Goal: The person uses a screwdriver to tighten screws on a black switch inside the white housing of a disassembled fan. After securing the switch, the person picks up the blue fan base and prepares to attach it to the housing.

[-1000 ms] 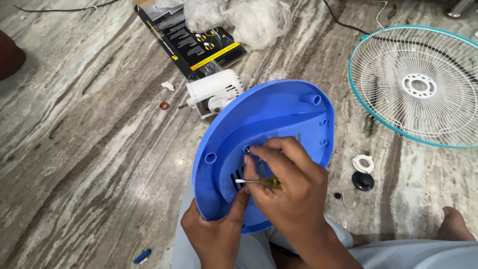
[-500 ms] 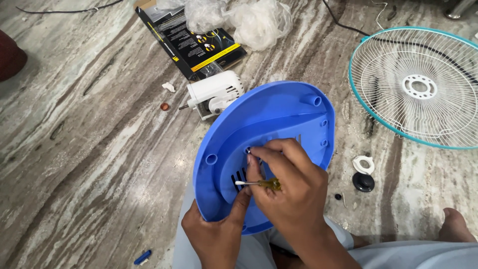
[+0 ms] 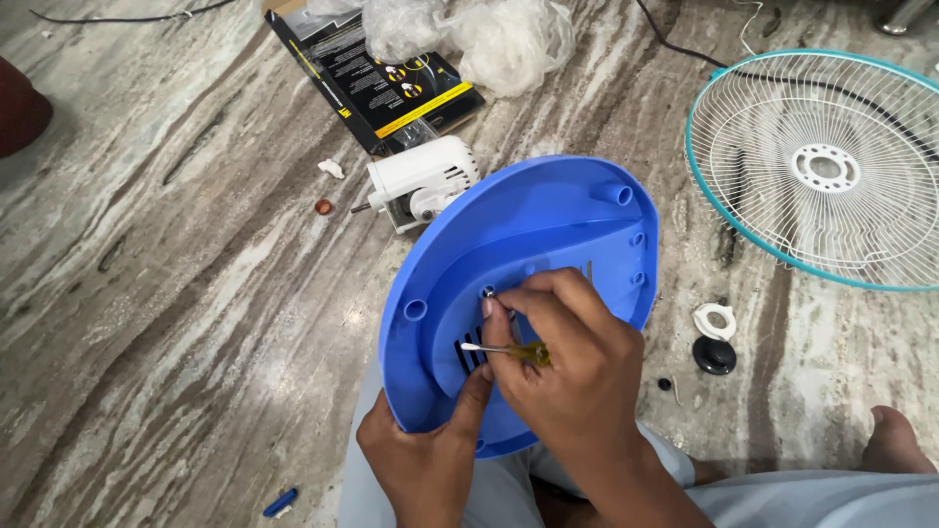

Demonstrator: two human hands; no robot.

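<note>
Right hand [image 3: 567,357] fingers pinched on small screwdriver [image 3: 504,349] over blue fan base [image 3: 528,225]; left hand [image 3: 425,455] fingers clamped on its lower edge.

The left hand [image 3: 421,460] props a blue plastic base [image 3: 518,244] upright on the lap, while the right hand [image 3: 577,372] pinches a small screwdriver [image 3: 504,349] (yellow-handled) against its slotted recess. A white fan grille [image 3: 822,166] lies on the marble floor [image 3: 176,323].

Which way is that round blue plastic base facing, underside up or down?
Underside up: the blue base shows its hollow posts and vent slots, tilted on the person's lap, gripped by the left hand.
</note>
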